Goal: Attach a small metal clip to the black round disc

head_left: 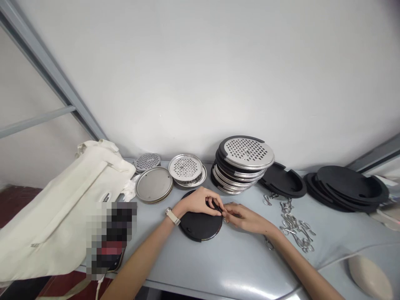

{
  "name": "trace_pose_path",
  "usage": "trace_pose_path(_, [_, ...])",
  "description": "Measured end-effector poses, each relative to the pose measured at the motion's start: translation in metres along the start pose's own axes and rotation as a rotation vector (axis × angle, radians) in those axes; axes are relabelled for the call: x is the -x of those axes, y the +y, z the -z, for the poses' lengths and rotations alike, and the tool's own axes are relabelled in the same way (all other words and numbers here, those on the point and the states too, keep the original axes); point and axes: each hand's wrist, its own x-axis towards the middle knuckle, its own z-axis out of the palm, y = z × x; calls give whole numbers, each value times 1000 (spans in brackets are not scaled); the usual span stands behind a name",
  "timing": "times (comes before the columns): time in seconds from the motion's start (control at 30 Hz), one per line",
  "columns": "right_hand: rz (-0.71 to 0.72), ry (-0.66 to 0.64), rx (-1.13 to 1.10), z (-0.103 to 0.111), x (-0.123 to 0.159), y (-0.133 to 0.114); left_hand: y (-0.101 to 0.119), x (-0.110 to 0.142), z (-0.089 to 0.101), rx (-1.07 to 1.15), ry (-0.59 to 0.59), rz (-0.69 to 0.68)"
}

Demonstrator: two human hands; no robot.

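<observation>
A round black plate (201, 227) lies on the grey table in front of me. Across its top reaches my left hand (203, 202), with a watch at the wrist; thumb and fingers are closed on the plate's right rim. At that same rim my right hand (242, 217) pinches a small shiny metal piece (224, 220), probably one of the wire clips, mostly covered by the fingers. Loose wire clips with rings (293, 225) are scattered right of my right hand. Another clip (269, 244) lies by my right forearm.
Behind stand a tall stack of perforated metal discs and black plates (246, 154), more perforated discs (185, 166), and plain metal discs (154, 184). Black plates (350, 183) are piled at right. A cream cloth bag (68, 208) and a blurred phone (114, 241) lie left.
</observation>
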Motion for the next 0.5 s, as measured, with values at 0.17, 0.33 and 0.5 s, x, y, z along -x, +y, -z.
trace_pose_path(0.17, [-4,-18,-10,1,0,-2,-1,0,0,-10,-2,-3])
trace_pose_path(0.33, [-21,-24,-14,1,0,-1,-1,0,0,-20,-3,-25])
trace_pose_path(0.5, [-22,-25,-29,0,0,2,0,0,1,-27,-4,-24])
